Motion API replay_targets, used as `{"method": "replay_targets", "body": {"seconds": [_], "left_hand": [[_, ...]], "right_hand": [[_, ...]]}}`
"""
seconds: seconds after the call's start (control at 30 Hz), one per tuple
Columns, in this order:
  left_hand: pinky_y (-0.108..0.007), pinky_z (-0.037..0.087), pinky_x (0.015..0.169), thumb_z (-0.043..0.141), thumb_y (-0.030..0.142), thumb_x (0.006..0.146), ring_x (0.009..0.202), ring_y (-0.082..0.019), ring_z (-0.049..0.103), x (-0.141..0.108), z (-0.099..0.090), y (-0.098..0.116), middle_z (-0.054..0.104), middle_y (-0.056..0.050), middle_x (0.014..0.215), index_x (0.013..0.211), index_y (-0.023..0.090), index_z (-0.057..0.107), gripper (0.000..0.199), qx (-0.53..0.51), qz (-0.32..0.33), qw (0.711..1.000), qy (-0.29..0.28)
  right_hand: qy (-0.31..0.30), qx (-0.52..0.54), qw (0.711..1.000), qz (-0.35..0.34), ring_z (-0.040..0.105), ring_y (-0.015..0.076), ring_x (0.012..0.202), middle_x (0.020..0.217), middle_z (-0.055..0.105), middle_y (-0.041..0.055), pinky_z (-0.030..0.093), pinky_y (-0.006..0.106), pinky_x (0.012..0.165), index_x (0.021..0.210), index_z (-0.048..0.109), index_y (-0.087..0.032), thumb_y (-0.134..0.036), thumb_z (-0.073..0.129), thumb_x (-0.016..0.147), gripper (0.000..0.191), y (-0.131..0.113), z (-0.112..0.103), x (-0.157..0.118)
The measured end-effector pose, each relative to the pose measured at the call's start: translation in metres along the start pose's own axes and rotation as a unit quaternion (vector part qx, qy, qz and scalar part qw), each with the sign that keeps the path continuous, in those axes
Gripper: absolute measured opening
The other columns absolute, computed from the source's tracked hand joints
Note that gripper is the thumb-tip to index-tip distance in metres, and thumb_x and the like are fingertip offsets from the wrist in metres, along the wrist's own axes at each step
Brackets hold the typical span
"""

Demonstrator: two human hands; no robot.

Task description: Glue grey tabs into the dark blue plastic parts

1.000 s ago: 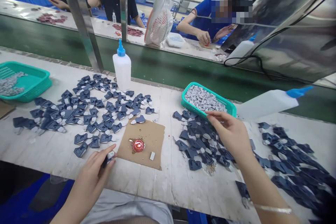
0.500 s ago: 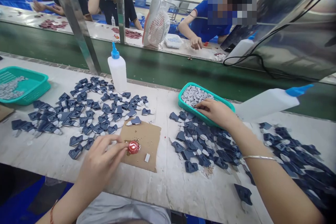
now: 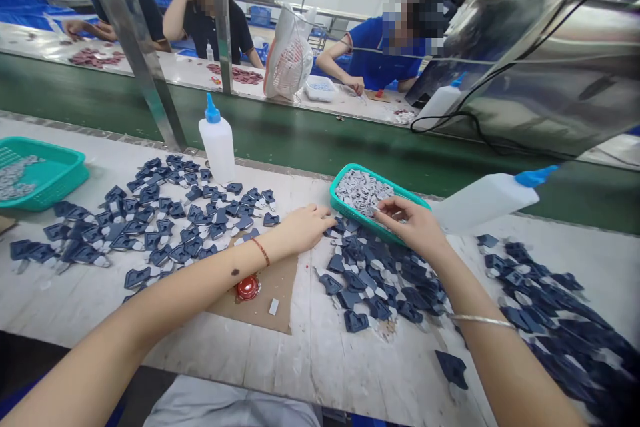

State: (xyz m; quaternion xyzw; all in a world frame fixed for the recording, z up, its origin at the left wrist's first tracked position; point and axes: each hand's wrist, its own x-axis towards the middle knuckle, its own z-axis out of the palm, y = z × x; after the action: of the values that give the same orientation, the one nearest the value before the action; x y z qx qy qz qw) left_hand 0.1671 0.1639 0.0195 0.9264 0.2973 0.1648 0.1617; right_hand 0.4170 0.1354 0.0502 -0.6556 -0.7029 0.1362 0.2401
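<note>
Across a scuffed whitish surface (image 3: pixel 280 360), a person's two bare hands are at work. The right hand (image 3: pixel 417 223), with a thin silver bangle (image 3: pixel 480 320) at its wrist, bends over the near rim of an oblong teal plastic basket (image 3: pixel 360 218). Its thumb and fingertips are close to the small pale-grey pieces (image 3: pixel 360 190) heaped inside; whether it pinches one cannot be told. The left hand (image 3: pixel 303 230) stretches over to the left edge of a central pile of angular navy-blue parts with whitish tips (image 3: pixel 355 280), back upward, fingers loosely bent. Its fingertips are too unclear to tell whether they grasp a part.

Beneath the left forearm (image 3: pixel 200 287) (a reddish braided cord (image 3: pixel 261 252) circles the wrist) lies a square of brown cardboard (image 3: pixel 280 280). It bears a round glossy red piece (image 3: pixel 248 288) and a small grey rectangular block (image 3: pixel 274 307). More navy parts spread at left and far right. Behind the left spread stands a white plastic bottle with a blue nozzle (image 3: pixel 219 150); a second white bottle (image 3: pixel 490 200) tilts sharply to the right beside the basket. Beyond a green strip, co-workers sit at another surface.
</note>
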Motion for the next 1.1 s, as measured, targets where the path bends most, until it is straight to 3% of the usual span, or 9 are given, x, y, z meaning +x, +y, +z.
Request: {"method": "replay_targets", "body": {"seconds": [0.07,0.13,0.3,0.47,0.67,0.73,0.8,0.9,1.1], "left_hand": [[-0.040,0.052,0.091,0.048,0.016,0.096,0.101,-0.021,0.064,0.007,0.005,-0.005,0.066,-0.007,0.108,0.111,0.013,0.064,0.022,-0.021,-0.008,1.000,-0.005],[-0.043,0.054,0.088,0.059,0.020,0.093,0.098,-0.020,0.065,0.008,0.005,-0.010,0.066,-0.007,0.108,0.110,0.015,0.063,0.019,-0.051,-0.027,0.998,-0.006],[-0.047,0.050,0.094,0.057,0.007,0.086,0.100,-0.027,0.064,-0.006,-0.008,-0.017,0.068,-0.014,0.108,0.107,0.011,0.065,0.023,-0.161,-0.084,0.983,0.018],[-0.042,0.057,0.084,0.058,0.014,0.086,0.082,-0.022,0.071,-0.032,-0.032,-0.008,0.071,-0.013,0.107,0.111,0.011,0.065,0.026,-0.328,-0.157,0.931,0.044],[-0.032,0.061,0.076,0.056,0.018,0.089,0.084,-0.020,0.076,-0.086,-0.068,0.022,0.073,-0.013,0.102,0.111,0.011,0.063,0.024,-0.518,-0.226,0.824,0.041],[-0.030,0.060,0.074,0.064,0.018,0.084,0.085,-0.022,0.076,-0.108,-0.074,0.032,0.074,-0.011,0.099,0.102,0.012,0.066,0.019,-0.622,-0.266,0.735,0.039],[-0.028,0.059,0.071,0.072,0.024,0.080,0.083,-0.022,0.076,-0.131,-0.074,0.039,0.075,-0.011,0.098,0.097,0.014,0.070,0.020,-0.679,-0.293,0.672,0.043],[-0.026,0.058,0.071,0.074,0.033,0.081,0.085,-0.021,0.075,-0.164,-0.062,0.044,0.074,-0.012,0.111,0.101,0.016,0.071,0.027,-0.707,-0.321,0.626,0.070],[-0.022,0.056,0.068,0.074,0.036,0.082,0.092,-0.022,0.073,-0.211,-0.033,0.053,0.071,-0.010,0.116,0.099,0.019,0.068,0.025,-0.713,-0.388,0.575,0.103]], "right_hand": [[-0.003,0.019,1.000,0.004,0.060,0.0198,0.076,0.089,0.067,0.0081,0.050,0.033,0.070,0.088,0.058,-0.021,-0.047,0.053,0.087,0.027,-0.016,-0.005,-0.020],[-0.046,0.037,0.998,-0.006,0.060,0.0187,0.073,0.083,0.066,0.0050,0.049,0.030,0.067,0.089,0.060,-0.022,-0.045,0.054,0.088,0.024,-0.040,-0.008,-0.045],[-0.334,0.036,0.941,-0.050,0.060,0.0164,0.068,0.076,0.066,0.0005,0.043,0.025,0.061,0.086,0.062,-0.022,-0.021,0.054,0.086,0.009,-0.100,0.005,-0.104],[-0.393,-0.114,0.909,-0.079,0.066,0.0206,0.075,0.081,0.071,0.0027,0.039,0.026,0.060,0.086,0.064,-0.022,-0.008,0.052,0.079,0.019,-0.125,0.032,-0.124],[-0.355,-0.164,0.913,-0.117,0.069,0.0243,0.083,0.093,0.071,0.0079,0.046,0.031,0.067,0.090,0.064,-0.019,-0.007,0.048,0.087,0.020,-0.130,0.044,-0.122],[-0.335,-0.105,0.931,-0.100,0.069,0.0228,0.087,0.097,0.071,0.0071,0.049,0.031,0.071,0.096,0.066,-0.020,-0.009,0.047,0.090,0.023,-0.126,0.045,-0.125],[-0.304,-0.028,0.949,-0.074,0.069,0.0213,0.093,0.102,0.072,0.0064,0.051,0.031,0.078,0.104,0.066,-0.022,-0.012,0.044,0.093,0.026,-0.122,0.048,-0.132],[-0.224,0.041,0.973,-0.033,0.069,0.0201,0.093,0.101,0.071,0.0066,0.054,0.030,0.081,0.108,0.065,-0.022,-0.022,0.045,0.097,0.023,-0.114,0.057,-0.151],[-0.066,0.018,0.997,-0.025,0.069,0.0200,0.093,0.101,0.069,0.0061,0.056,0.029,0.078,0.106,0.065,-0.026,-0.031,0.049,0.098,0.019,-0.107,0.088,-0.191]]}}
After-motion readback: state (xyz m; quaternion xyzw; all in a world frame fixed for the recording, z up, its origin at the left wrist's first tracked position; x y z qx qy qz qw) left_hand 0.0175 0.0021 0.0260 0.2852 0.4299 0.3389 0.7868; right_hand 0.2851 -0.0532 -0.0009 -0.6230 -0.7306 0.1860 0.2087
